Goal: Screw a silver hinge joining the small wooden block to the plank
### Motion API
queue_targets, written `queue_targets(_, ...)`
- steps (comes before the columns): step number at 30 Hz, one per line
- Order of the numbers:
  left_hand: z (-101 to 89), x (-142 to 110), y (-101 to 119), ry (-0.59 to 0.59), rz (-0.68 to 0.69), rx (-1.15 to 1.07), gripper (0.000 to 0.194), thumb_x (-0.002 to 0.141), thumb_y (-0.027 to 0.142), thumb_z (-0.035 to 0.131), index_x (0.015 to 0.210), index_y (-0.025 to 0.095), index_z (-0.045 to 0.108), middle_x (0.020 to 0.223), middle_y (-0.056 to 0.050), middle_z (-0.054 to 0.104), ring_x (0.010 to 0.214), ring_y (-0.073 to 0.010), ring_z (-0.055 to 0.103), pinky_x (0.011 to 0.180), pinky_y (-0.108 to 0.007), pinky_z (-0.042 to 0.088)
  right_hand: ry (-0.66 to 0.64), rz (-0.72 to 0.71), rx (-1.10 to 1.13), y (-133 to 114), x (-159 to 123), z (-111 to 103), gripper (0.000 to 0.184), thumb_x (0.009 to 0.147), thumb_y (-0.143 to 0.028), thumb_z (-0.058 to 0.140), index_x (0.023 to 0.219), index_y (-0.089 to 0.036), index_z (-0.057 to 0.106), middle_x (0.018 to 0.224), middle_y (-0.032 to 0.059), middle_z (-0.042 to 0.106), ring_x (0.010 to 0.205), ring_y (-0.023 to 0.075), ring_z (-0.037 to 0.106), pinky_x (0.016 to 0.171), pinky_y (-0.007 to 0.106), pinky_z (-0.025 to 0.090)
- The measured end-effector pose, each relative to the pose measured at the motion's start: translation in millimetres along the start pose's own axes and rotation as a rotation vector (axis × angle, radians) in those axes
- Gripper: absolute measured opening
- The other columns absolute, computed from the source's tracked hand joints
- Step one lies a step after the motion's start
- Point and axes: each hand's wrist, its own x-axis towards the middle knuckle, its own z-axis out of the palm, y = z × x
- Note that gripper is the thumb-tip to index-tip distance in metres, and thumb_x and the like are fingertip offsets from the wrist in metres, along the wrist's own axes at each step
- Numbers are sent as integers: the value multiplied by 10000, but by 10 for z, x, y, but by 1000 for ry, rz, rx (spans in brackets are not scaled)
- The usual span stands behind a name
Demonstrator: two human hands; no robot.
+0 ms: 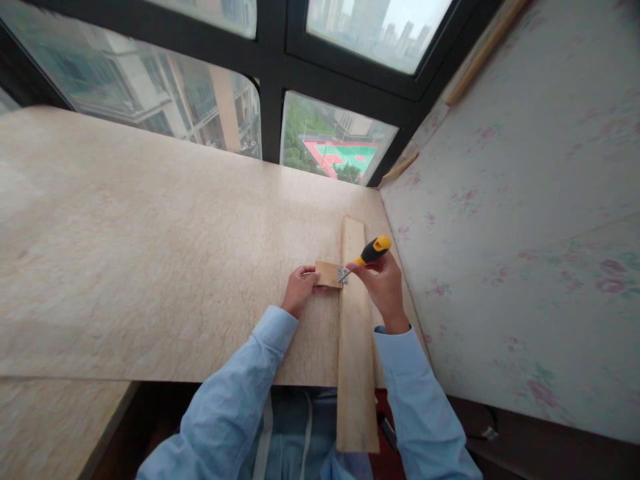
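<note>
Our L hand (299,288) pinches the small wood piece (326,273) by its outer end, prob. to stop it twisting and keep fingers clear of the tip. Our R hand (387,288) is closed round the yellow-and-black screwdriver (374,251), handle tilted up and to the right, shaft running down-left to the metal hinge (344,273); can't tell if the tip's seated in a screw. The hinge sits where the small piece butts the long wooden plank (356,333), approx. bridging both. Plank lies lengthwise on the marble-look countertop (165,267), near end overhanging the edge towards us, presumably b/c that puts the hinge within easy reach, w/ the countertop as firm backing.
</note>
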Motion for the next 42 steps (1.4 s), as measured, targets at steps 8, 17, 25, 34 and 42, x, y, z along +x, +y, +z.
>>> queue_targets(8, -1, -3, 8, -8, -2, -12, 97, 761, 102, 686, 833, 121, 623, 808, -59, 664, 734, -167, 665, 626, -290, 590, -166, 36, 415, 16, -40, -14, 491, 756, -472, 760, 1163, -272, 573, 1263, 79, 671, 1229, 239, 615, 1073, 469, 464)
queue_targets(17, 2, -8, 41, -18, -39, -32, 91, 768, 79, 657, 840, 119, 618, 825, -67, 662, 755, -170, 659, 663, -311, 597, 29, 69, 127, -16, -14, -53, 434, 622, -485, 851, 882, -190, 667, 884, 71, 757, 826, 241, 716, 809, 429, 583)
queue_targets(25, -9, -4, 65, -25, -77, -62, 102, 763, 92, 679, 835, 124, 614, 835, -64, 669, 734, -169, 663, 705, -346, 592, 29, 35, 298, 42, 2, -47, 462, 713, -453, 784, 1072, -222, 607, 1063, 75, 737, 1005, 219, 695, 901, 400, 551)
queue_targets(34, -1, -5, 61, -10, -66, -70, 85, 765, 86, 676, 816, 122, 618, 815, -56, 660, 711, -154, 651, 645, -297, 580, 90, 120, 283, 90, -52, -136, 443, 583, -407, 887, 891, -197, 649, 890, 51, 747, 840, 225, 722, 837, 421, 578)
queue_targets(42, -8, -1, 46, -18, -47, -71, 78, 782, 105, 669, 837, 118, 617, 818, -56, 662, 726, -161, 660, 634, -294, 585, 129, 85, 265, 145, -37, -116, 557, 687, -470, 802, 1126, -226, 561, 945, 25, 689, 855, 180, 687, 827, 368, 560)
